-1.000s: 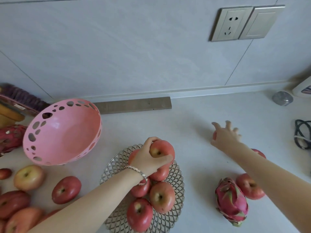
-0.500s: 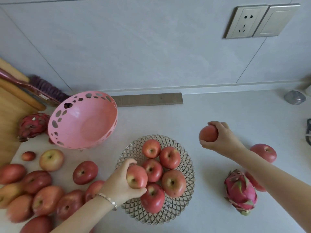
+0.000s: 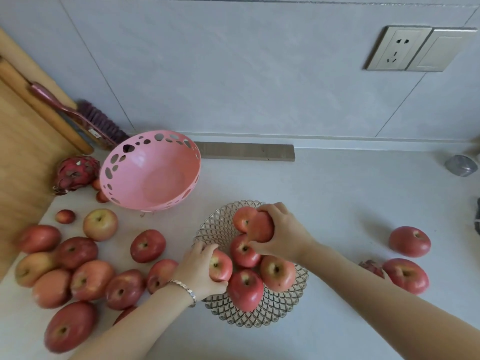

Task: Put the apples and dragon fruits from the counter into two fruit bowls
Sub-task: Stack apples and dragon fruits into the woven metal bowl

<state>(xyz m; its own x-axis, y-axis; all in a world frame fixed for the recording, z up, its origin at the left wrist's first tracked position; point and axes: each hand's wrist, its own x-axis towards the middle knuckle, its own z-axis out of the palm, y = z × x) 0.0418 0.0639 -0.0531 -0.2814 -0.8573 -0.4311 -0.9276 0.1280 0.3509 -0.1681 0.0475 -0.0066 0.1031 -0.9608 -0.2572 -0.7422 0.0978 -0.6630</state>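
A clear lattice glass bowl (image 3: 283,307) in the middle of the counter holds several red apples. My left hand (image 3: 197,271) grips a red apple (image 3: 220,266) at the bowl's left rim. My right hand (image 3: 283,233) holds another red apple (image 3: 262,227) over the bowl's far side, touching the fruit there. An empty pink perforated bowl (image 3: 150,172) stands behind and to the left. Several loose apples (image 3: 83,279) lie at the left. Two apples (image 3: 409,241) lie at the right. One dragon fruit (image 3: 75,172) sits left of the pink bowl; another (image 3: 371,267) is mostly hidden behind my right forearm.
A wooden board (image 3: 23,157) and a brush (image 3: 98,120) lean at the back left. A wooden strip (image 3: 246,152) lies along the wall. A small grey round object (image 3: 461,165) sits at the far right, and a wall socket (image 3: 400,49) is above.
My right hand has carried its apple left from the open counter to over the glass bowl. My left hand has brought its apple closer against the bowl's left rim. The view shifted left.
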